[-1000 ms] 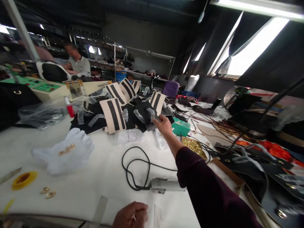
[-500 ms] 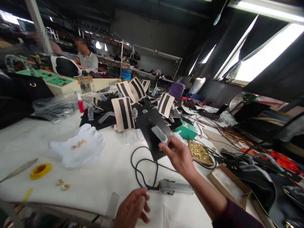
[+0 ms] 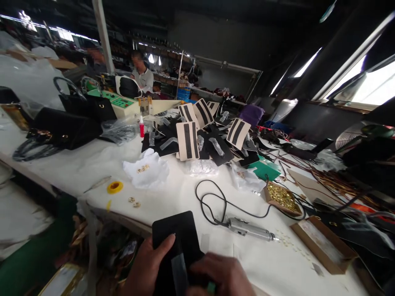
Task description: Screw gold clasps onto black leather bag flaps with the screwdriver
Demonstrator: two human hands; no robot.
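A flat black leather panel [image 3: 179, 224] with rounded corners is held low in front of me, over the table's front edge. My left hand [image 3: 147, 263] grips its left side, the thumb pressed on its face. A strip of clear film [image 3: 179, 271] covers a narrow band on the panel. My right hand [image 3: 226, 273] is curled at the panel's lower right, its fingers blurred. A small green bit [image 3: 211, 287] shows by those fingers; what it belongs to is unclear. On the table beyond lies a silver electric screwdriver [image 3: 249, 229] with a coiled black cord.
Behind stand heaped black panels [image 3: 220, 150] and beige striped pieces [image 3: 188, 142]. At right are a box of gold fittings [image 3: 282, 197] and an open cardboard box [image 3: 324, 244]. Left are a yellow tape roll [image 3: 115, 187], gold rings [image 3: 134, 202] and black handbags [image 3: 64, 127]. People sit farther back.
The black panel has come from the heap toward me, brought by my right hand. My left hand, formerly bare with fingers apart, now grips it. The view has turned left.
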